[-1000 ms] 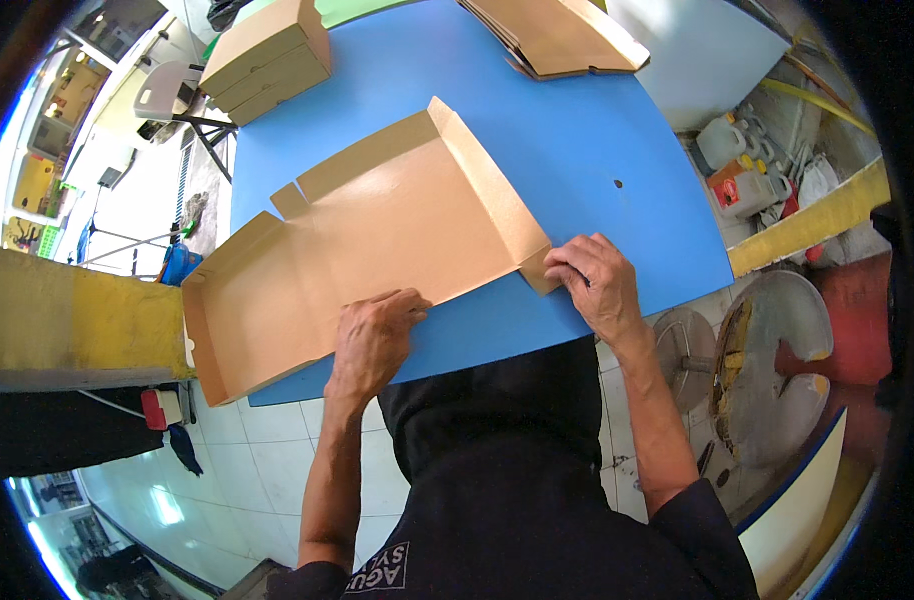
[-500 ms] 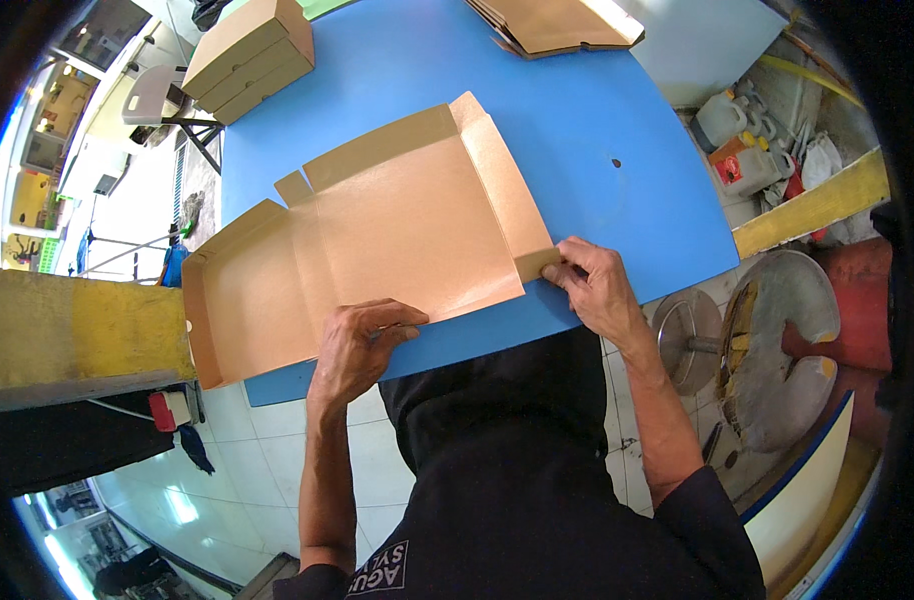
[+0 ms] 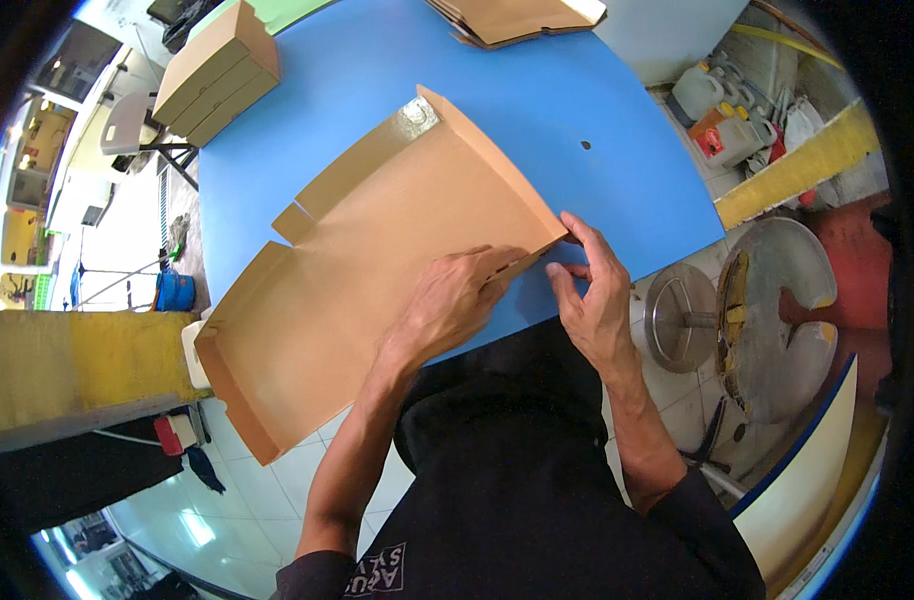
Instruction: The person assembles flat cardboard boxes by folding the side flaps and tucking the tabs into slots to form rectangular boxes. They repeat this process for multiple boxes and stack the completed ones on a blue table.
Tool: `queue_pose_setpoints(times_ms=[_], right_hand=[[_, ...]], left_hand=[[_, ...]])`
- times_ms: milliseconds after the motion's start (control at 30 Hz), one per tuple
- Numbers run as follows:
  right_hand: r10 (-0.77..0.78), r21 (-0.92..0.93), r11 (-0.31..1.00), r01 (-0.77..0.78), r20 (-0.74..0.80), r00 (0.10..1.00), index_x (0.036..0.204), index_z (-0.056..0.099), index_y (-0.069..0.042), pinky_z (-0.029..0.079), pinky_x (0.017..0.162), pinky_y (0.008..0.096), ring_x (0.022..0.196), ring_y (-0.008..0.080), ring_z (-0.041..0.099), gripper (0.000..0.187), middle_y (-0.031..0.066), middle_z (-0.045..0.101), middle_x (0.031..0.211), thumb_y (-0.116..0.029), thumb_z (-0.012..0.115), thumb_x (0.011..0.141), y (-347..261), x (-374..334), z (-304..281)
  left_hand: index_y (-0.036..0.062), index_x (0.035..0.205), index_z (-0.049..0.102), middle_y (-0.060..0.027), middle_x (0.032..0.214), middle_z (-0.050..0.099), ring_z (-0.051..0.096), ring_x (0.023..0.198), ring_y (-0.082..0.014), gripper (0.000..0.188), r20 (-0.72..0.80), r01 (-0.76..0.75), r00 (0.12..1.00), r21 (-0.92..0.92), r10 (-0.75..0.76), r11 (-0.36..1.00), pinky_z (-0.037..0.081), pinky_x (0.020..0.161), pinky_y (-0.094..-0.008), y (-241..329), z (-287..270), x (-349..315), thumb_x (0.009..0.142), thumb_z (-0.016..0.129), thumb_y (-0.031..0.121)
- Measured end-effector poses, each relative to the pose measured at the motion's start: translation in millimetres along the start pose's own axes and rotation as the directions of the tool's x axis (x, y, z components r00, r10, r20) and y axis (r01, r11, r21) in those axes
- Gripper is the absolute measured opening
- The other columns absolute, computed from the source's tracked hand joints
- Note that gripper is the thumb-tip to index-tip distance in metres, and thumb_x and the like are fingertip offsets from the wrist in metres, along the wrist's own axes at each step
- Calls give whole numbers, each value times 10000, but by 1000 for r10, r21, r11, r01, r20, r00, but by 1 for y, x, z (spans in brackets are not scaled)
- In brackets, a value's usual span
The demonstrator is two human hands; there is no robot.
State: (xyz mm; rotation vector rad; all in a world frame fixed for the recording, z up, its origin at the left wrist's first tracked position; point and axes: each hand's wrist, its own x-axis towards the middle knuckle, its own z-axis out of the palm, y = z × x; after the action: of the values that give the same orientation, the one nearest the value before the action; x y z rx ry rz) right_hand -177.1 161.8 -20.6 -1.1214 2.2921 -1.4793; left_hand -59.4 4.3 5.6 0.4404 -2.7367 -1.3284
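A brown cardboard box (image 3: 377,230), unfolded flat with its base and lid side by side, lies slanted across the near part of the blue table. Its right-hand wall is raised, and so are the low walls at its left end. My left hand (image 3: 447,305) reaches over the box's near edge, gripping the near wall close to the right corner; some fingertips lie inside it. Beside that corner is my right hand (image 3: 597,295), its index finger against the outside of the corner and its thumb held apart.
The blue table (image 3: 507,120) carries stacked closed boxes (image 3: 220,75) at the far left and flat cardboard pieces (image 3: 517,22) at the far edge. Plastic jugs (image 3: 727,135) stand beyond its right side. A round metal stool (image 3: 682,318) is right of me; yellow-painted ledges flank the table.
The box has turned, its left end swinging nearer to me. Its right wall now stands up. My left hand moved right to the corner; my right hand let go of the corner flap.
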Motion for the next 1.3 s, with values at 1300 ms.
queue_pose_setpoints(times_ms=[1300], right_hand=[[617,732,534,-423,4,787,1322,489,30,449,530,226,605,100,586,580,32,615,772,-44,787,830,8,-4,2]], left_hand=[[12,719,686,-41,589,570,479,527,-106,298,232,123,969,-172,-81,977,367,480,-291,0,15,105,897,721,248]])
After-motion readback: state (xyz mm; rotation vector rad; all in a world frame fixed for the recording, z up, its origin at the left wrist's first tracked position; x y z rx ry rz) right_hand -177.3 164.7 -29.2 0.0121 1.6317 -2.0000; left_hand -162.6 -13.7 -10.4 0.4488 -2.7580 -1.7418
